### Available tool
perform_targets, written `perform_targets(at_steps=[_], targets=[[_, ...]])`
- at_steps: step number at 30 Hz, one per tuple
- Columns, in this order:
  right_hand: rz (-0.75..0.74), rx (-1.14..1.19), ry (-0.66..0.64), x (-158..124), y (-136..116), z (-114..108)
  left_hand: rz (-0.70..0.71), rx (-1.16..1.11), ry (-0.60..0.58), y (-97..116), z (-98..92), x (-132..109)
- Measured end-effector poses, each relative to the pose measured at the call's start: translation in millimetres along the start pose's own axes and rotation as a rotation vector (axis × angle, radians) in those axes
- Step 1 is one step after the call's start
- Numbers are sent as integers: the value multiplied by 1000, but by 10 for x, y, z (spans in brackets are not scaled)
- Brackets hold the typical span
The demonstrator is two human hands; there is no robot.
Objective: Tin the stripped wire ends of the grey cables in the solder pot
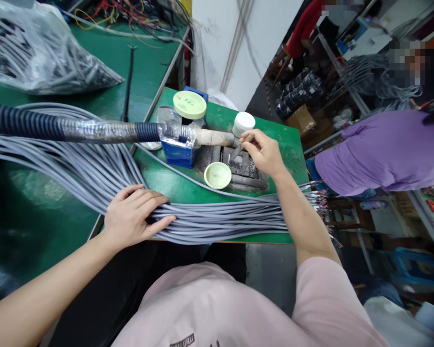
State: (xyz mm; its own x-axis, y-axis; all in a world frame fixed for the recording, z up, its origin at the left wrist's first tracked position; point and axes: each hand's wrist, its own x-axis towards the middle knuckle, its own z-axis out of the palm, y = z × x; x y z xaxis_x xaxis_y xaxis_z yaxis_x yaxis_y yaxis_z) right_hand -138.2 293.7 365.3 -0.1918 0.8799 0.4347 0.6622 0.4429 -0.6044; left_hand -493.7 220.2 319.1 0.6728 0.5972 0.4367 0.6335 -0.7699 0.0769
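My left hand [134, 217] lies spread on a thick bundle of grey cables [217, 219] near the table's front edge. The cables run across the table to the right, where their stripped ends [320, 200] show coloured wires. My right hand [263, 150] pinches a thin flat scraper [237, 151]. Its tip reaches down to the silvery patch in a dark metal solder pot [251, 180]. In front of the pot stands a small round tub [217, 175] with pale contents. A white lidded jar [244, 124] is just behind my right hand.
A ribbed extraction hose [104, 131] crosses from the left and ends over the pot, resting by a blue box [177, 153]. A green-lidded tin [190, 105] stands behind it. A plastic bag of cables [47, 53] lies back left. A person in purple [386, 149] is at the right.
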Motion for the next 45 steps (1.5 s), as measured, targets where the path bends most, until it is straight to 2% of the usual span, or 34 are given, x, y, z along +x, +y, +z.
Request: perform_targets(at_steps=[16, 39, 45], targets=[[-24, -58, -36, 63, 75, 55, 5, 18, 4, 0, -12, -5], [-22, -319, -142, 72, 69, -103, 30, 50, 28, 11, -24, 23], [-21, -344, -113, 56, -29, -208, 39, 63, 29, 4, -19, 22]])
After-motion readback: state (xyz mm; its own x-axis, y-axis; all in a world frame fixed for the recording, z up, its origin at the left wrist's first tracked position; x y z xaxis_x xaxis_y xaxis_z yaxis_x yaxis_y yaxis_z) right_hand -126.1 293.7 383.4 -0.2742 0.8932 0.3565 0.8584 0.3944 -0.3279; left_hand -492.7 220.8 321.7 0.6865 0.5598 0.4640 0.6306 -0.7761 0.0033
